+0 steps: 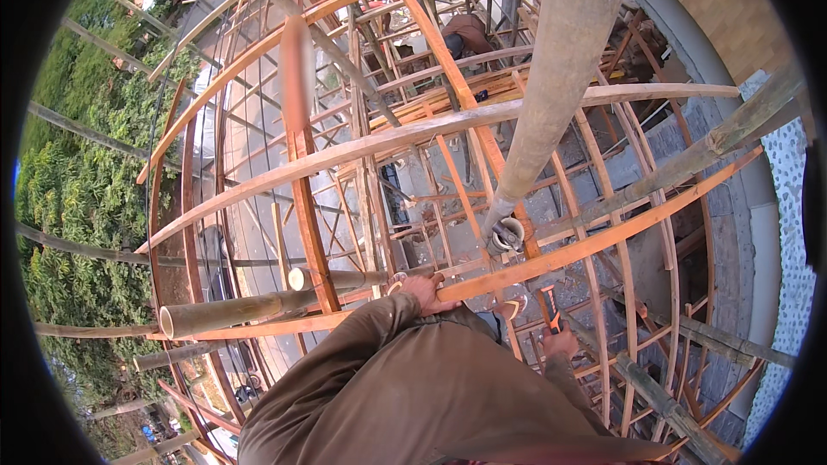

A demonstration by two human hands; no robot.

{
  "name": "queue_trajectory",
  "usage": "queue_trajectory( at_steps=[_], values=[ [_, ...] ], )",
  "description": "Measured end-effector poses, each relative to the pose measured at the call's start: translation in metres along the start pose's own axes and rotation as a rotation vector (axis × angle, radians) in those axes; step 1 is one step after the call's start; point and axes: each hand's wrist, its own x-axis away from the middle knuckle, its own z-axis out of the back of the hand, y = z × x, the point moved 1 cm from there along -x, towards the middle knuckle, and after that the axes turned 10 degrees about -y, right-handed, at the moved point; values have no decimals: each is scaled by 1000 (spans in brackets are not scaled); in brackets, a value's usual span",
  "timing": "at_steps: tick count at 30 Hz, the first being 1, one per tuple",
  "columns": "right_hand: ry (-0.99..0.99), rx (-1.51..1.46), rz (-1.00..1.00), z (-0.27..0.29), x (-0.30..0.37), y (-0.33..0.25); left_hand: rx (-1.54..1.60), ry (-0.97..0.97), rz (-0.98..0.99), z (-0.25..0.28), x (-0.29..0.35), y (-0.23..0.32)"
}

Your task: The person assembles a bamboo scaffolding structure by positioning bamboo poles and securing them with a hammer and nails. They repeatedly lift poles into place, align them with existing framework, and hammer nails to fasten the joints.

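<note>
My left hand is closed around a long, curved wooden batten that crosses in front of my body. Lower and to the right, my right hand grips a hammer with an orange and black handle; its head is hard to make out. Past my left hand, a cut bamboo pole points left with its hollow end showing. An upright reddish timber meets the batten on the left.
A thick bamboo pole rises steeply before me, beside another open pole end. Battens form an open grid above ground far below. Someone in brown is lower down. Green trees stand left; a curved concrete edge lies right.
</note>
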Motion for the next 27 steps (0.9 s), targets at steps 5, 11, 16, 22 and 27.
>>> queue_trajectory(
  at_steps=[5, 11, 16, 22, 27],
  values=[
    [21, -68, 41, 4, 5, -6, 27, 42, -85, -3, 0, -5],
    [101, -77, 93, 4, 10, -4, 32, 27, -115, -2, 3, -3],
    [135, -45, 69, 5, 13, -7, 62, -15, -87, 5, 12, 4],
    [150, -65, 58, 5, 18, -8, 73, -17, -77, 0, 12, 4],
    [167, -75, 101, 5, 17, -6, 86, -34, -67, -3, 8, 1]
  ],
)
